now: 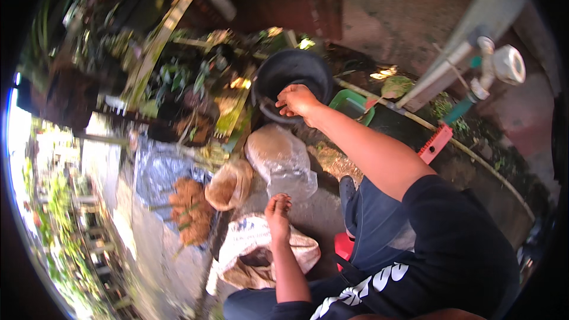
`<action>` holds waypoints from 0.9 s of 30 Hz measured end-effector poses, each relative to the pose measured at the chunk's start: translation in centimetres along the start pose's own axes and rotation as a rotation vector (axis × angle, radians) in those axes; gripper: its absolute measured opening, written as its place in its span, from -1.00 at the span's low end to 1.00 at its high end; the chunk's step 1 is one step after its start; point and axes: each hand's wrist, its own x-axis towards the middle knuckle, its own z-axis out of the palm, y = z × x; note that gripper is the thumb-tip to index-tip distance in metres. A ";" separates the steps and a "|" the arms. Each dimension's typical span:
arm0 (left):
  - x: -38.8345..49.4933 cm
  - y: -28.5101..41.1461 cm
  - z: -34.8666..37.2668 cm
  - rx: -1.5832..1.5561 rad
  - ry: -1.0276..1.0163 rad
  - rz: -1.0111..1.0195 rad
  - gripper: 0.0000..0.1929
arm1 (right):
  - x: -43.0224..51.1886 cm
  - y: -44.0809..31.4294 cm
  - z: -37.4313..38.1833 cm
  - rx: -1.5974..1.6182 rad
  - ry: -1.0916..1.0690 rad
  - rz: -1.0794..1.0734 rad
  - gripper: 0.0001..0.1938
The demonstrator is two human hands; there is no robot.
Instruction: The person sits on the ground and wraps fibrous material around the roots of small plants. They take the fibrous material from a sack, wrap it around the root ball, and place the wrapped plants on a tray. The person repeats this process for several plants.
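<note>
My right hand [298, 103] is over the near rim of a round black tub [291, 69], fingers loosely bent and apart, with no object showing in them. Lower in the view, my left hand [278, 209] hangs between a clear plastic bag of brown material [273, 146] and an opened white woven sack [244, 235]. Its soiled fingers are curled, and whether they hold something small cannot be told. Beside the clear bag sits a smaller open bag of brown fibrous material [229, 184]. Bundles of brown fibre with green stems [191, 211] lie on a blue-grey plastic sheet [155, 169].
A green plastic tray [353, 104] stands right of the tub. Further right are a pink-red toothed plastic object [435, 144] and a pipe with a white fitting [510, 65]. Potted plants [171, 81] and wooden slats [155, 49] stand at the upper left. Part of a red object [343, 249] shows beside my leg.
</note>
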 end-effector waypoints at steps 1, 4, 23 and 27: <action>-0.6 0.0 -1.9 -0.017 0.068 0.016 -0.84 | -1.2 0.1 2.1 -0.113 -0.089 -0.016 -0.91; -2.5 -0.9 -8.9 0.048 0.321 0.044 -0.83 | -5.5 0.5 7.3 -0.547 -0.367 -0.103 -0.81; -13.7 -16.6 -21.9 0.851 1.024 -0.079 -0.47 | -26.0 11.3 24.1 -1.725 -1.527 -0.656 -0.55; -11.2 -17.1 -26.1 1.190 0.796 -0.247 -0.41 | -25.8 18.0 25.2 -1.675 -1.466 -0.542 -0.61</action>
